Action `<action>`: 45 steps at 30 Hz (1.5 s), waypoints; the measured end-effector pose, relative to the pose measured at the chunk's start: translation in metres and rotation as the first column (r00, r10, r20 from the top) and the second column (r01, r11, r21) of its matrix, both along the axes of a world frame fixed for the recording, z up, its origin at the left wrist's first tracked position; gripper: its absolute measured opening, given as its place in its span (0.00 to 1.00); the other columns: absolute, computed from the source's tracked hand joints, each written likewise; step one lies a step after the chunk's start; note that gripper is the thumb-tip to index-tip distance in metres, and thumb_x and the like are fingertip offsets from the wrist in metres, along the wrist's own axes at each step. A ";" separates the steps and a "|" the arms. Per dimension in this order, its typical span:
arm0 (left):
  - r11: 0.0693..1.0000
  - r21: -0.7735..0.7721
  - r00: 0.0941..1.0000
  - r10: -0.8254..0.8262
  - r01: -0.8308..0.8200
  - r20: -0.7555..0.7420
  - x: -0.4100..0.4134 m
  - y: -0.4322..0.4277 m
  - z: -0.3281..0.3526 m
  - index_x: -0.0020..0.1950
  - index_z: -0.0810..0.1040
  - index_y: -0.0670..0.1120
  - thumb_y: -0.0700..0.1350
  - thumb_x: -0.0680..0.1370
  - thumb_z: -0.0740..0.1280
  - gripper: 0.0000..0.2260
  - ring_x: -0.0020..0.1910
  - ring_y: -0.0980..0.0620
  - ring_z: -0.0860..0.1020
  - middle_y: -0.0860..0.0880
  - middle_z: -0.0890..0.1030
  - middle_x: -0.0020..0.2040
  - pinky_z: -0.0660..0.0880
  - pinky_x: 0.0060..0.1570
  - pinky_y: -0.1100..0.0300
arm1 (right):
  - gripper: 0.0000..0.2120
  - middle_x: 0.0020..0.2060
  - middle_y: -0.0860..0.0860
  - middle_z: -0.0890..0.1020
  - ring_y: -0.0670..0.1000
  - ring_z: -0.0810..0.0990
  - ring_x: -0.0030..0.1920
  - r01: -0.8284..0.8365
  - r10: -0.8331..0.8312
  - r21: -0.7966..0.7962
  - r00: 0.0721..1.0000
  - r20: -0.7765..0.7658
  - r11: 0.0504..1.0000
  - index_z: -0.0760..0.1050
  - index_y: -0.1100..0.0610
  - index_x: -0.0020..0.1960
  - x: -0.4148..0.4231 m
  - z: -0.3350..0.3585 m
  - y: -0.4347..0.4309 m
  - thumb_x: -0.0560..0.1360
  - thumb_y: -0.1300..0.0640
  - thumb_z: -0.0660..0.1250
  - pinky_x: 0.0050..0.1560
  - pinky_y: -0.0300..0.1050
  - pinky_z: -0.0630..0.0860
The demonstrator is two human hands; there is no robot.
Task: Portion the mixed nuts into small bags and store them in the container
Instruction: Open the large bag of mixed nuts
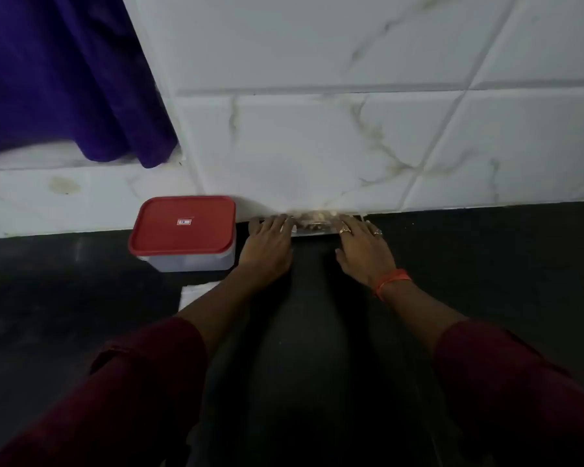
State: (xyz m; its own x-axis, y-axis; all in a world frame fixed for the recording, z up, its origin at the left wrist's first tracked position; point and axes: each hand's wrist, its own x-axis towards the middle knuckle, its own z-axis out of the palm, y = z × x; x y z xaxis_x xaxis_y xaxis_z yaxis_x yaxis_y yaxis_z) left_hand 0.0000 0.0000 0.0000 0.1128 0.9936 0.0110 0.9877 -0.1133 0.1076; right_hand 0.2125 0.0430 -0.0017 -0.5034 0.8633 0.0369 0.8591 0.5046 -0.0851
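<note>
A clear bag of mixed nuts [312,221] lies on the dark counter against the tiled wall. My left hand [268,242] rests on its left end and my right hand [363,246] on its right end, fingers reaching onto the bag; whether they curl round it is hidden. Left of my hands stands a translucent square container [186,261] with its red lid [182,225] shut. The bag's lower part is covered by my fingers.
The white marble-pattern tiled wall [351,129] rises right behind the bag. A purple cloth [58,75] hangs at the upper left. A white sheet [191,293] lies on the black counter [486,264] just in front of the container.
</note>
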 end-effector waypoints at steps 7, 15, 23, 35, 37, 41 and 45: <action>0.993 0.116 0.990 -0.007 0.024 -0.138 0.005 0.040 -0.043 0.78 0.58 0.40 0.46 0.78 0.62 0.29 0.74 0.41 0.63 0.41 0.65 0.75 0.61 0.72 0.45 | 0.37 0.73 0.57 0.68 0.58 0.67 0.73 -0.013 0.019 0.087 0.998 -0.062 0.996 0.62 0.53 0.78 0.000 -0.045 0.055 0.71 0.61 0.69 0.70 0.57 0.67; 0.929 0.343 0.956 -0.035 0.139 -0.292 0.002 0.051 -0.061 0.69 0.69 0.40 0.42 0.74 0.69 0.24 0.52 0.41 0.75 0.41 0.76 0.58 0.74 0.52 0.49 | 0.30 0.56 0.57 0.76 0.61 0.78 0.53 -0.026 0.069 0.295 0.988 -0.138 0.955 0.71 0.54 0.71 0.003 -0.066 0.062 0.71 0.69 0.68 0.50 0.57 0.77; 0.837 0.448 0.930 -0.179 0.316 -0.321 0.000 -0.003 -0.053 0.67 0.74 0.37 0.44 0.75 0.69 0.22 0.47 0.42 0.78 0.40 0.79 0.55 0.74 0.47 0.50 | 0.25 0.56 0.55 0.76 0.58 0.78 0.52 0.028 0.054 0.230 0.939 -0.340 0.973 0.74 0.54 0.68 0.016 -0.064 -0.012 0.72 0.67 0.68 0.52 0.59 0.77; 0.941 0.295 0.959 -0.224 0.166 0.173 -0.023 -0.186 -0.036 0.75 0.64 0.45 0.47 0.71 0.74 0.35 0.58 0.46 0.75 0.42 0.70 0.67 0.76 0.57 0.52 | 0.24 0.61 0.46 0.72 0.44 0.75 0.62 -0.181 0.128 -0.032 0.801 -0.585 0.983 0.78 0.52 0.66 0.027 -0.051 -0.166 0.72 0.67 0.72 0.63 0.40 0.73; 0.934 0.342 0.968 -0.170 0.098 0.185 -0.024 -0.195 -0.041 0.72 0.67 0.46 0.46 0.71 0.74 0.32 0.58 0.45 0.74 0.43 0.70 0.66 0.76 0.55 0.50 | 0.24 0.61 0.45 0.71 0.44 0.75 0.62 -0.165 0.116 -0.032 0.802 -0.586 0.986 0.77 0.51 0.66 0.027 -0.055 -0.175 0.73 0.65 0.72 0.62 0.41 0.75; 0.869 0.488 0.977 -0.026 -0.083 0.212 -0.026 -0.204 -0.055 0.51 0.72 0.47 0.50 0.73 0.74 0.15 0.46 0.47 0.73 0.46 0.74 0.51 0.73 0.43 0.51 | 0.21 0.60 0.40 0.71 0.39 0.76 0.51 0.028 -0.012 0.019 0.833 -0.553 0.999 0.73 0.44 0.67 0.021 -0.060 -0.178 0.76 0.54 0.70 0.51 0.42 0.78; 0.873 0.462 0.968 0.042 -0.155 0.246 -0.024 -0.214 -0.075 0.46 0.75 0.49 0.51 0.74 0.73 0.10 0.43 0.51 0.74 0.51 0.76 0.46 0.73 0.32 0.55 | 0.22 0.58 0.42 0.74 0.39 0.76 0.45 0.131 -0.035 0.115 0.794 -0.607 0.985 0.72 0.46 0.68 0.017 -0.073 -0.176 0.76 0.50 0.71 0.46 0.38 0.74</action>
State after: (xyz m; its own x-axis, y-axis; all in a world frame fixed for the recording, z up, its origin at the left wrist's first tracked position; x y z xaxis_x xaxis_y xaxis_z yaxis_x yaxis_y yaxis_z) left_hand -0.0241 -0.2136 -0.0749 -0.0471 0.8672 0.4958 0.9530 -0.1096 0.2823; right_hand 0.2298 -0.1333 -0.0750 -0.2650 0.8613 0.4336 0.6974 0.4817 -0.5306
